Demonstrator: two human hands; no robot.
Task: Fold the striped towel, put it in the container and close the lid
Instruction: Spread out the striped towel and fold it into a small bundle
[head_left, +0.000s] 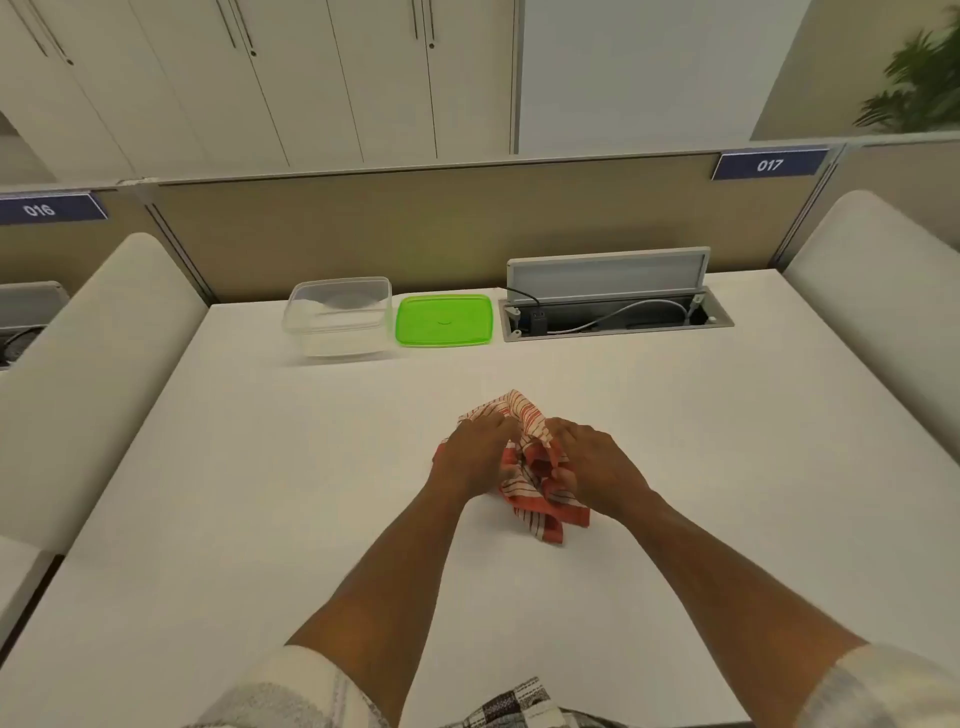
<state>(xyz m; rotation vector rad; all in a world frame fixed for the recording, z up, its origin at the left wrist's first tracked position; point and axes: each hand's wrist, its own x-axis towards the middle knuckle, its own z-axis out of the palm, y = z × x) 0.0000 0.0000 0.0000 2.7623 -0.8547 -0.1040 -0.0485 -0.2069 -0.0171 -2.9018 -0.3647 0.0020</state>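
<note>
From the head camera, the white bench (260, 493) runs forward to a beige partition, with padded white dividers closing off its left and right edges. Both hands work at the middle of the bench: the left hand (475, 457) and the right hand (592, 467) sit close together, each with fingers curled into the striped towel (530, 467), which is bunched and crumpled between them, not yet folded. One red-and-white corner of the towel stands up past the fingertips toward the far side, and another end trails on the bench toward the person, just beside the right wrist. The clear container (337, 317) stands open near the far edge, left of centre, and the green lid (444, 319) lies flat just beside it on its right, the 2 close but whether touching cannot be told. Right of the lid, an open cable hatch (615, 312) with its flap raised is cut into the bench. Bare bench surface separates the towel from the container and lid, and wide bare stretches lie to either side of the forearms.
</note>
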